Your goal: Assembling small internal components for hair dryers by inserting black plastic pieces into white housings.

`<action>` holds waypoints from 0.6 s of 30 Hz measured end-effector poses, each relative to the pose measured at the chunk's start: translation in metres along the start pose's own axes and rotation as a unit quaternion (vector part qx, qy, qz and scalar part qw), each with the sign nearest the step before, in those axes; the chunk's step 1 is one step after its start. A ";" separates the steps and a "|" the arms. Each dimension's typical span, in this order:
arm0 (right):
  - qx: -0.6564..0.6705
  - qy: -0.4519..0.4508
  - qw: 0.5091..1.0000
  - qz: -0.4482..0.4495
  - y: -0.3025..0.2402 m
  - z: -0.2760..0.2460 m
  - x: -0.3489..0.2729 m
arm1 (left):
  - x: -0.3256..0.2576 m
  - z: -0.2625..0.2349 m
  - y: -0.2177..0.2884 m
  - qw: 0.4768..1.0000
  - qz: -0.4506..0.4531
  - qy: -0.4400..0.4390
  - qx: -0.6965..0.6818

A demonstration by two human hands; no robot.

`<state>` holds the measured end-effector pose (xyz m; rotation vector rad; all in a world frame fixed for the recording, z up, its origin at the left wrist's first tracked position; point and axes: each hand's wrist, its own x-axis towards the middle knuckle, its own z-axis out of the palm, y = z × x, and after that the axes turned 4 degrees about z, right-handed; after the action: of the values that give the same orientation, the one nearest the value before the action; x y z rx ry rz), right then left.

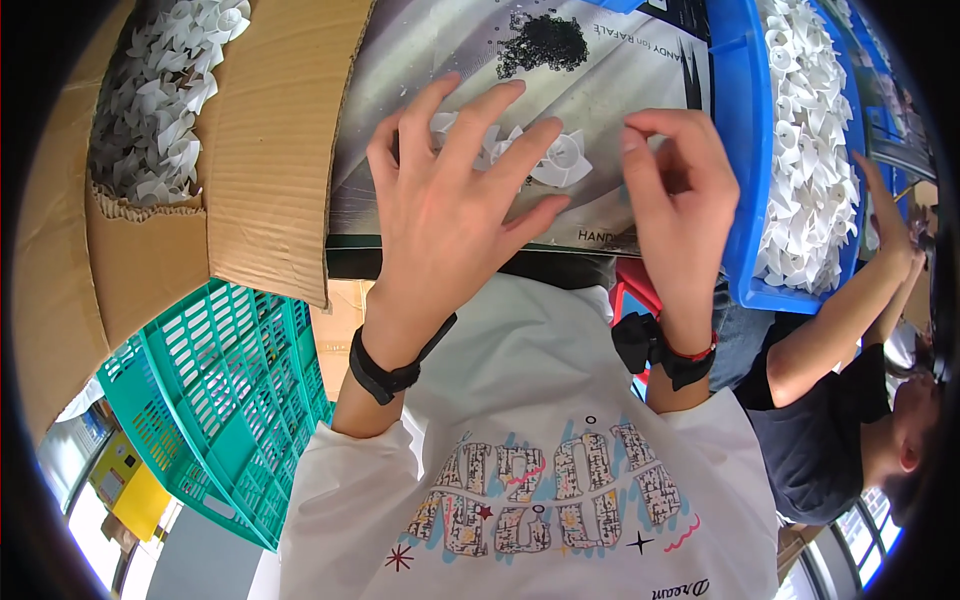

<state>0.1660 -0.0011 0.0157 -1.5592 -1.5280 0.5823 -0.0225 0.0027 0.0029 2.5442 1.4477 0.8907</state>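
Observation:
My left hand [445, 205] is spread palm down over a few white plastic bladed parts [566, 160] on the printed work surface [620, 95]. Its fingers are apart and partly hide those parts; whether they touch them I cannot tell. To the right, my right hand [688, 190] is raised beside the blue bin, thumb and index finger pinched together. Anything between those fingertips is too small to make out. At the far side of the surface lies a loose heap of small black rings [548, 42].
On the left, a cardboard box [265, 130] holds many white bladed parts [165, 90]; more parts [805, 150] fill a blue bin [740, 150] on the right. A green plastic crate [220, 390] stands lower left. Another person's arm [835, 335] reaches in beyond the bin.

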 end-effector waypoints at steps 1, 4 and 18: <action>-0.001 0.000 1.000 0.001 0.000 -0.003 -0.001 | 0.002 0.000 0.001 1.000 0.001 -0.006 0.000; -0.072 0.028 0.994 0.075 0.002 -0.007 -0.005 | 0.003 0.006 -0.001 1.000 0.011 -0.006 0.005; -0.124 -0.107 0.986 0.025 0.003 -0.008 0.003 | 0.004 0.018 -0.005 0.999 0.022 0.030 -0.021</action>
<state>0.1745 -0.0002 0.0180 -1.7738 -1.7825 0.6238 -0.0161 0.0122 -0.0119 2.5493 1.3769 1.0009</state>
